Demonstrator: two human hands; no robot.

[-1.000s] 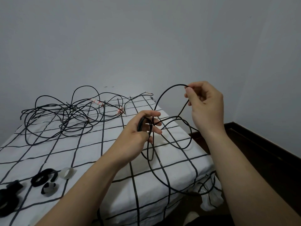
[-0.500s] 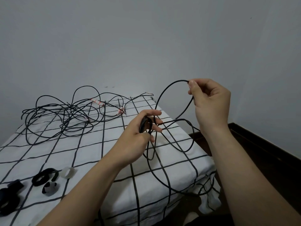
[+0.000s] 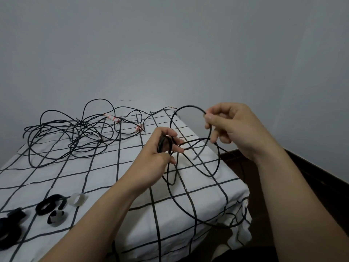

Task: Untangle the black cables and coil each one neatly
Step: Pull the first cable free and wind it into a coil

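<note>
The table wears a white cloth [image 3: 105, 175] with a black grid and stands against a plain grey wall [image 3: 170, 53]. Dark floor [image 3: 324, 188] runs along its right side. Above the right edge my left hand [image 3: 160, 154] clenches a small coil [image 3: 164, 145], thumb and fingers curled round the turns. My right hand [image 3: 236, 129], raised just right of it, pinches the same black cable [image 3: 188, 106] where it arches into a loop. The slack droops past the near right corner. The other black cables [image 3: 75, 137] lie tangled at the far left, and fastening straps [image 3: 51, 205] sit near the left edge. Right of the table there is open air above the floor.
</note>
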